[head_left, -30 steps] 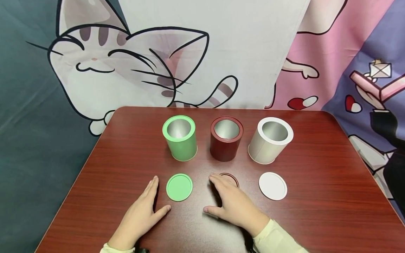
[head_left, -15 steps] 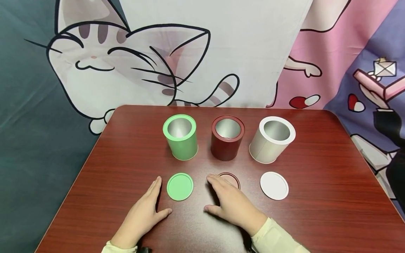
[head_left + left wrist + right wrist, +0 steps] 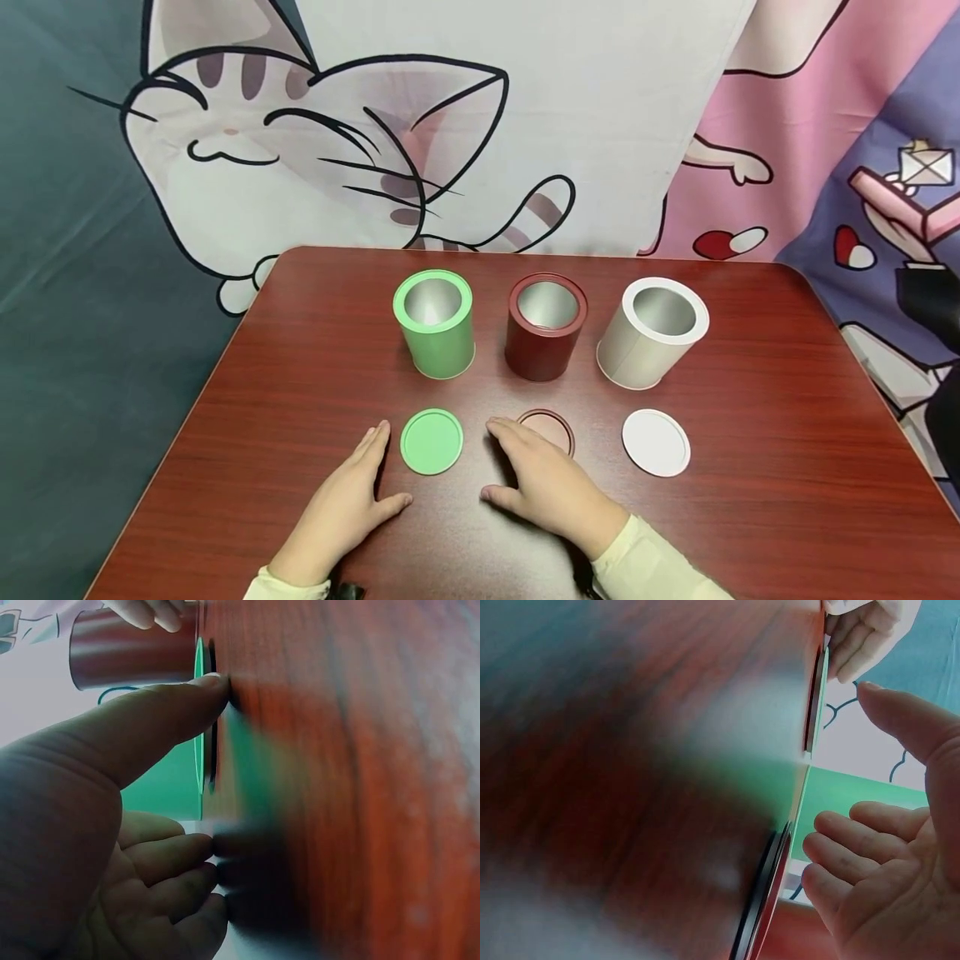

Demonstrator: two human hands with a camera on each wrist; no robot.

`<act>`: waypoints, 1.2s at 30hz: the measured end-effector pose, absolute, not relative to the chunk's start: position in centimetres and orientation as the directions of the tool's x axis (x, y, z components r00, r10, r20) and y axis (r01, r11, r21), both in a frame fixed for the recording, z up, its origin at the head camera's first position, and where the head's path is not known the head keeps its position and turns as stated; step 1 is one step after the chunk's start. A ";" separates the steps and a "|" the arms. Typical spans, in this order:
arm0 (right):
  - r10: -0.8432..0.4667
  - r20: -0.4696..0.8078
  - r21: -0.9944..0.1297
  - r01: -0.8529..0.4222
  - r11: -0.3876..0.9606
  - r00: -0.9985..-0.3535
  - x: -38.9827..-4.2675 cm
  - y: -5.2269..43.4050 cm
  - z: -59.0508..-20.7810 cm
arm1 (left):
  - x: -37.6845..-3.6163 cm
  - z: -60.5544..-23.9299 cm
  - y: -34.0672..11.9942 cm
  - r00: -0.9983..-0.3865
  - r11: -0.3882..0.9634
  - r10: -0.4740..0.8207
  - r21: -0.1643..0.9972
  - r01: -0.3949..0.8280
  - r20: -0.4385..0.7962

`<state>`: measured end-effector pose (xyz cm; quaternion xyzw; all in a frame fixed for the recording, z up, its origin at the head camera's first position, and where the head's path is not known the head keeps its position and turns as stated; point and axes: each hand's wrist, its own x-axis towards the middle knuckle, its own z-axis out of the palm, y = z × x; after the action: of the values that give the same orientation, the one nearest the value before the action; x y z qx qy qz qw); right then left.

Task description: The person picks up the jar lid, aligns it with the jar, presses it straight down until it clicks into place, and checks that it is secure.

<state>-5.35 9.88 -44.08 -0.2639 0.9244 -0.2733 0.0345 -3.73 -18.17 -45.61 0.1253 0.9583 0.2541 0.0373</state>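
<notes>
My left hand [image 3: 342, 508] rests on the table at the left of the green lid [image 3: 432, 442], thumb spread and fingers nearly straight, holding nothing. My right hand [image 3: 551, 483] stands on its edge between the green lid and the dark red lid [image 3: 553, 427], whose lower left part it hides in the head view. Its fingers are straight and the palm, seen in the right wrist view, holds nothing. Farther right lies a white lid [image 3: 656, 442]. Behind the lids stand an open green can [image 3: 442, 348], a dark red can [image 3: 542, 352] and a white can [image 3: 642, 350].
The red-brown wooden table [image 3: 757, 517] has its far edge just behind the cans. A cloth backdrop [image 3: 600, 100] with a cat drawing hangs beyond it. A dark object [image 3: 947, 425] shows at the far right edge.
The head view has shifted slightly, so the cans and lids sit a little farther right in it. Both hands keep nearly the same pose; the right hand appears slightly nearer the green lid.
</notes>
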 end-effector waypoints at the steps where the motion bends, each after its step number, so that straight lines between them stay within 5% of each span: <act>1: -0.508 0.080 -0.525 -0.469 0.710 -0.858 -5.4 9.8 -44.1 | -3.8 -45.6 -18.2 -0.966 0.839 0.257 0.498 0.217 -0.011; 36: -0.566 0.037 -0.478 -0.512 0.713 -0.823 -6.1 7.9 -44.4 | -4.4 -45.2 -18.3 -0.965 0.819 0.249 0.550 0.162 -0.086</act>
<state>-6.14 7.91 -44.42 -0.2920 0.9239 -0.2410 0.0561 -4.42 -18.25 -45.21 0.1081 0.9506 0.2804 0.0773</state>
